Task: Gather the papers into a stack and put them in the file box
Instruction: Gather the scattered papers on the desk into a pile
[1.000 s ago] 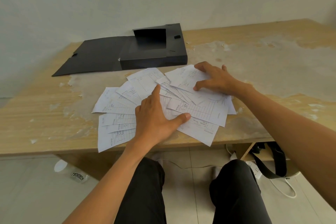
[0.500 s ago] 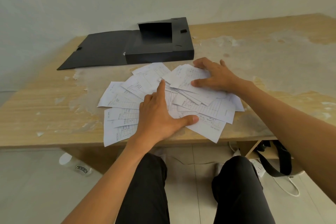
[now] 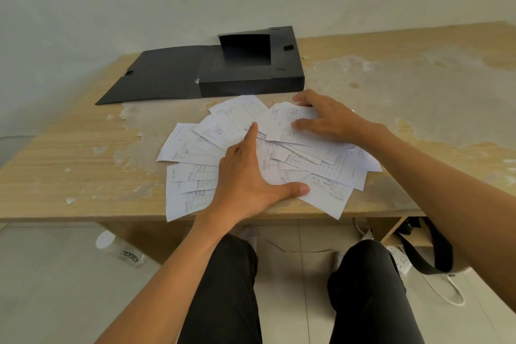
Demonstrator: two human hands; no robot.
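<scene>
Several white printed papers (image 3: 195,153) lie fanned out and overlapping on the wooden table (image 3: 418,98), near its front edge. My left hand (image 3: 248,176) rests flat on the middle of the fan, fingers spread, index finger pointing away from me. My right hand (image 3: 326,117) presses flat on the sheets at the far right of the fan. Neither hand grips a sheet. Behind the papers lies the black file box (image 3: 251,84), open, with its lid flap (image 3: 159,75) spread flat to the left.
A wall runs close behind the table. Some papers overhang the table's front edge. Under the table I see my knees, a clear bottle (image 3: 122,251) on the tiled floor, a black strap (image 3: 424,248) and a white power strip (image 3: 399,257) with a cable.
My right hand has drawn the right-hand sheets slightly toward the middle, bunching them. My left hand has stayed flat on the fan. The camera view shifted a little.
</scene>
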